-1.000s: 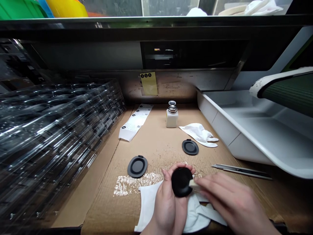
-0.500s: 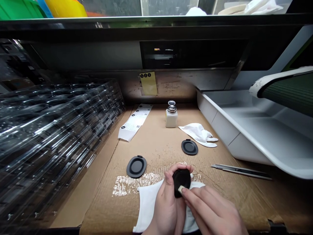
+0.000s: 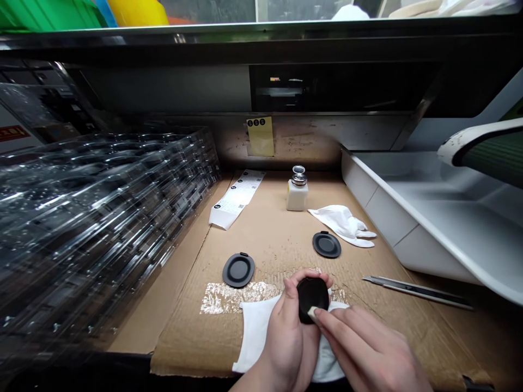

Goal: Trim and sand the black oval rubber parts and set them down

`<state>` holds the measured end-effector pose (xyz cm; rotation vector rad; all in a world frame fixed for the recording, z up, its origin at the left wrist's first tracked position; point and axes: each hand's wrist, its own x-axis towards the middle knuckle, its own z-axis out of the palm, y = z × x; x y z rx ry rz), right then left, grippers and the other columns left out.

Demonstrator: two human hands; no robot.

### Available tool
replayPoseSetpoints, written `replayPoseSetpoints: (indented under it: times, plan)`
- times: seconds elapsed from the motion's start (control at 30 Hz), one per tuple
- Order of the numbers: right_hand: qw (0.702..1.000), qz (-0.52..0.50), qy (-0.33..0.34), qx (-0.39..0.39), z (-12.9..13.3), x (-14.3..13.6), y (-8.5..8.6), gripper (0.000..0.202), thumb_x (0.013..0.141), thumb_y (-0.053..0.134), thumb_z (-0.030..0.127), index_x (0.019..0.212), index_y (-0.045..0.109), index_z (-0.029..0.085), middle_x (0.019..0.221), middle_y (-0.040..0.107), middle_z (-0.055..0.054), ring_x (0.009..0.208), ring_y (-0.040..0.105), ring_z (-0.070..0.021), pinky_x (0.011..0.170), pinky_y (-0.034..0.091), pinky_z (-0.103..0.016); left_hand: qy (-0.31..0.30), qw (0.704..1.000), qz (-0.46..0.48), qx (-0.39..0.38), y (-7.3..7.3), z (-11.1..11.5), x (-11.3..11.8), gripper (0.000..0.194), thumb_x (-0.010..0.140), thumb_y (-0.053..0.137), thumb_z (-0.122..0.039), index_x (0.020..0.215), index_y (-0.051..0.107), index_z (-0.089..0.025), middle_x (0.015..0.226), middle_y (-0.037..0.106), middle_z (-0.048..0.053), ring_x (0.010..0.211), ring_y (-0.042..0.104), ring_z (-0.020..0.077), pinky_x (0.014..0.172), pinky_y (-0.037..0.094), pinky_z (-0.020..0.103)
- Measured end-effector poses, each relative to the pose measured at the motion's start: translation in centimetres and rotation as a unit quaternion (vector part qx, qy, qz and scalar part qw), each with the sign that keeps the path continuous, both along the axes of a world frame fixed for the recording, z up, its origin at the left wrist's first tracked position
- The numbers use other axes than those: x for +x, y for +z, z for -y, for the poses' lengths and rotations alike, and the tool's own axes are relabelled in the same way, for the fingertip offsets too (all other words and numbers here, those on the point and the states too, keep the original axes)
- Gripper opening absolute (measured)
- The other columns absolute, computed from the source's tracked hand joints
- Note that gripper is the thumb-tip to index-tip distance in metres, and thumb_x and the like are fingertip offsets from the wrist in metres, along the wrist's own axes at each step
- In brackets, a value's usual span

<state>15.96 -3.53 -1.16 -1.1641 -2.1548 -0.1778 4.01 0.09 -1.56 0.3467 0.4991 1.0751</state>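
My left hand (image 3: 291, 329) is closed around the edge of a round black lid-like part (image 3: 311, 291), held above the cardboard with its dark face toward me. Between the fingertips of my right hand (image 3: 370, 345) is a small off-white piece (image 3: 312, 312), pressed against the lower part of that face; its exact kind does not show. Beneath both hands lies a white cloth (image 3: 255, 335), partly covered by them. Two similar dark lid-like parts rest on the cardboard, one to the left (image 3: 238, 270) and the other farther back on the right (image 3: 327, 245).
A white pump bottle (image 3: 297, 196) stands behind a white glove (image 3: 343, 223). The utility knife (image 3: 417, 289) lies right, before a large grey-white tray (image 3: 394, 231). Stacked clear plastic trays (image 3: 155, 201) fill the left side. A label strip (image 3: 237, 198) lies near them.
My view has turned slightly left, so everything sits farther right in the picture. The held black part faces me a little more. Both hands keep their grip.
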Motion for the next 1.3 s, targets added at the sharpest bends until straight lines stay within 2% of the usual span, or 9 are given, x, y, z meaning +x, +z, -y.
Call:
replayPoseSetpoints:
  times: [0.3,0.43,0.6,0.73,0.83,0.97,1.07,1.17,1.3]
  plan:
    - [1.000,0.000,0.009,-0.001,-0.1,-0.3,-0.1,0.029,0.081,0.044,0.006,0.106,0.058,0.012,0.070,0.061,-0.004,0.061,0.056,-0.0112,0.053,0.046,-0.021,0.000,1.000,-0.004,-0.009,0.1,-0.1,-0.1,0.041,0.087,0.032,-0.045,0.094,0.059,-0.015,0.101,0.059,0.008,0.108,0.049,0.0213,0.102,0.027,0.037]
    - [0.999,0.005,-0.004,-0.032,0.1,1.7,0.0,0.027,0.083,0.046,0.010,0.106,0.058,0.016,0.078,0.063,-0.004,0.068,0.058,-0.0113,0.059,0.047,-0.021,0.005,0.999,0.017,-0.028,0.2,-0.2,-0.1,0.039,0.087,0.034,-0.044,0.093,0.060,-0.015,0.100,0.061,0.009,0.108,0.050,0.0217,0.101,0.029,0.037]
    - [0.986,-0.059,-0.158,0.002,-0.1,5.8,-0.5,0.027,0.081,0.055,0.023,0.108,0.057,0.024,0.097,0.064,-0.001,0.086,0.060,-0.0150,0.081,0.047,-0.027,0.006,0.998,0.041,-0.053,0.3,-0.2,-0.2,0.041,0.086,0.037,-0.044,0.093,0.061,-0.012,0.098,0.062,0.011,0.106,0.052,0.0239,0.101,0.029,0.040]
    - [0.969,-0.058,-0.238,0.010,0.1,6.7,-1.9,0.027,0.081,0.054,0.037,0.105,0.059,0.026,0.096,0.065,0.001,0.081,0.063,-0.0158,0.075,0.051,-0.028,-0.006,0.997,0.046,-0.053,0.3,-0.1,-0.4,0.047,0.085,0.035,-0.048,0.097,0.062,-0.011,0.103,0.063,0.014,0.109,0.051,0.0262,0.103,0.028,0.042]
    - [0.974,-0.038,-0.222,-0.015,0.4,6.7,-2.5,0.025,0.083,0.051,0.039,0.101,0.061,0.026,0.094,0.067,0.003,0.079,0.065,-0.0151,0.073,0.054,-0.025,-0.008,0.998,0.037,-0.045,0.4,-0.1,-0.5,0.051,0.085,0.034,-0.049,0.101,0.062,-0.010,0.108,0.062,0.016,0.112,0.050,0.0282,0.103,0.028,0.043]
    - [0.977,-0.073,-0.198,0.000,0.9,6.0,-2.1,0.024,0.081,0.056,0.030,0.104,0.060,0.024,0.098,0.067,0.002,0.082,0.065,-0.0142,0.080,0.052,-0.023,0.000,0.999,0.008,-0.033,0.6,0.0,-0.2,0.051,0.086,0.033,-0.048,0.101,0.062,-0.009,0.110,0.061,0.017,0.113,0.049,0.0295,0.103,0.027,0.045]
    - [0.994,-0.073,-0.076,0.012,1.0,4.8,-1.5,0.028,0.081,0.055,0.021,0.109,0.058,0.023,0.099,0.066,-0.001,0.087,0.064,-0.0149,0.080,0.052,-0.022,-0.006,0.999,0.006,-0.033,0.5,0.0,-0.1,0.049,0.087,0.033,-0.046,0.103,0.061,-0.009,0.111,0.061,0.017,0.112,0.049,0.0291,0.102,0.026,0.045]
    - [0.999,-0.024,0.040,0.001,0.8,3.8,-1.5,0.031,0.086,0.047,0.022,0.116,0.056,0.020,0.099,0.066,-0.004,0.095,0.060,-0.0172,0.078,0.052,-0.025,-0.017,0.999,0.010,-0.026,0.3,0.0,-0.2,0.043,0.088,0.035,-0.041,0.103,0.061,-0.011,0.112,0.060,0.016,0.113,0.048,0.0275,0.102,0.027,0.044]
    - [0.999,0.007,0.042,0.000,-0.2,3.8,-1.5,0.040,0.084,0.045,0.013,0.124,0.049,0.016,0.105,0.063,-0.008,0.101,0.056,-0.0188,0.082,0.050,-0.031,-0.023,1.000,0.018,-0.008,0.2,-0.2,-0.2,0.040,0.089,0.034,-0.038,0.099,0.061,-0.011,0.107,0.062,0.013,0.109,0.050,0.0253,0.101,0.028,0.042]
